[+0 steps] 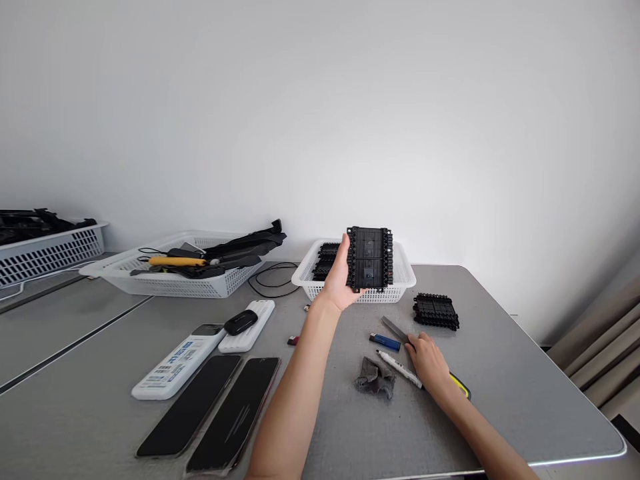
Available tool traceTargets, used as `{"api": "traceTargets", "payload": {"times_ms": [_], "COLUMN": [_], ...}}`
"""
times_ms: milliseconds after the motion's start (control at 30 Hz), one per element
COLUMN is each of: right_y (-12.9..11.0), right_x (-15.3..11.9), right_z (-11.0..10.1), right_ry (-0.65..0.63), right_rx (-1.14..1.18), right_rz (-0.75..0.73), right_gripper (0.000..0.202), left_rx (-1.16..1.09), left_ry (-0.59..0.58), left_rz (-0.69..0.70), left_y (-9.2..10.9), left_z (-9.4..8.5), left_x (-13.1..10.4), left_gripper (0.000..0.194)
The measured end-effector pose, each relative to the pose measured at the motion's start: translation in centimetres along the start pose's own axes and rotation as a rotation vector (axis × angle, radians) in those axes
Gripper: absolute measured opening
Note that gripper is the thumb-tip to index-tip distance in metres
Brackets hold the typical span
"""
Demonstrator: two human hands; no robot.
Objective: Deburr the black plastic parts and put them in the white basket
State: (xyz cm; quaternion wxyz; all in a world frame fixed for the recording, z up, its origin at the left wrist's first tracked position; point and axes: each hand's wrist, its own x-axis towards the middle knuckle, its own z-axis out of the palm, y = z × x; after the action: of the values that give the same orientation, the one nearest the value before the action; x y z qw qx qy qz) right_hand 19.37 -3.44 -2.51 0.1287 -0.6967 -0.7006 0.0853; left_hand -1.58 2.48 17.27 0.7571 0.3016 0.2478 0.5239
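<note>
My left hand (339,279) is raised over the front of a small white basket (305,283), closed around a flat rectangular black plastic piece with ridged sides (370,259). Its broad face is turned toward me. On the table at the right, my right hand (429,359) is closed over a knife (395,329); the grey blade points away to the left, and a yellow-and-black handle end shows behind the hand. Beside it lie a white marker (400,369), a blue lighter (385,341) and a crumpled grey cloth (375,378). A similar black piece (436,311) rests farther right.
A larger white basket (175,288) holds black parts and a yellow-handled tool (177,261). Another basket (50,253) stands far left. Two dark phones (193,407), white power banks (177,363) and a black oval object (241,323) lie left. A black cable (270,295) loops behind.
</note>
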Motion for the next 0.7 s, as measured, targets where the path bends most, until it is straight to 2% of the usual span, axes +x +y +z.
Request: {"api": "traceTargets", "payload": {"times_ms": [200,333,400,500,567,700], "right_y": [0.4,-0.3,-1.3,-3.6,-5.0,-6.6], "right_x": [0.3,-0.3,-1.3,-3.0,-3.6,-3.2], "right_z": [0.7,-1.0,-2.4,-3.5,-3.1,-1.7], "right_ry": [0.073,0.117,0.127,-0.045,-0.139,-0.167], "right_rx": [-0.071,-0.069,0.007,0.125,0.075,0.01], "right_rz": [-0.055,-0.108,-0.255,-0.583,-0.675,-0.669], "right_gripper": [0.029,0.031,0.034,0.055,0.063,0.032], "left_rx": [-0.003,-0.025,-0.036,-0.032,-0.026,-0.011], "left_ry": [0.018,-0.013,-0.035,-0.043,-0.041,-0.041], "left_rz": [0.004,0.004,0.002,-0.005,-0.004,0.016], "left_y": [-0.1,-0.1,-0.2,-0.3,-0.3,-0.3], "left_z": [-0.1,-0.1,-0.1,-0.1,0.0,0.1], "left_x": [0.1,0.2,0.2,0.2,0.1,-0.2], "left_gripper": [0.063,0.062,0.061,0.061,0.061,0.062]}}
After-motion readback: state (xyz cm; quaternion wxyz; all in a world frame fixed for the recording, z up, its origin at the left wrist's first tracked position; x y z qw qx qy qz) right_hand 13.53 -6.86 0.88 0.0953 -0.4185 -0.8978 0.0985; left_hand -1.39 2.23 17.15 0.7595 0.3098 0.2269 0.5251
